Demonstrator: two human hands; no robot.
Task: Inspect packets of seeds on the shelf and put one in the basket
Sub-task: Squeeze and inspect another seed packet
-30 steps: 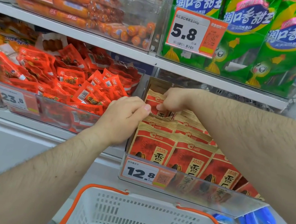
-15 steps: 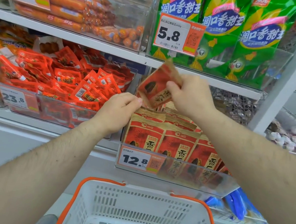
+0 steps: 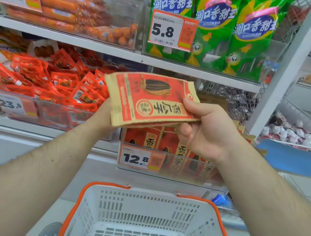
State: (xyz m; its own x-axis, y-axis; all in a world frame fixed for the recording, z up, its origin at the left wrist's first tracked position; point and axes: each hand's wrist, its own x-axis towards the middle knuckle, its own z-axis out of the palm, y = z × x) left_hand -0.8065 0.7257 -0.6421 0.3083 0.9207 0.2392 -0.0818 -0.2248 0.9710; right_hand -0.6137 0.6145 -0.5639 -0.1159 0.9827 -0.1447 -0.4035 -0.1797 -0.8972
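A red-and-tan seed packet with a sunflower-seed picture is held sideways in front of the shelf. My right hand grips its right end, thumb on the printed face. My left hand is behind the packet's left end; its fingers are hidden. More packets of the same seeds stand in a clear bin behind a 12.8 price tag. The white basket with an orange rim sits below my hands, with nothing visible in it.
Left of the seed bin is a bin of small red snack packs. Sausages and green corn-sausage bags fill the upper shelf. A white shelf post rises at the right, with a tray of wrapped sweets beyond it.
My right hand pulled one seed packet out of the bin, lifted it and turned it flat and sideways. My left hand left the bin's packets and went behind the lifted packet.
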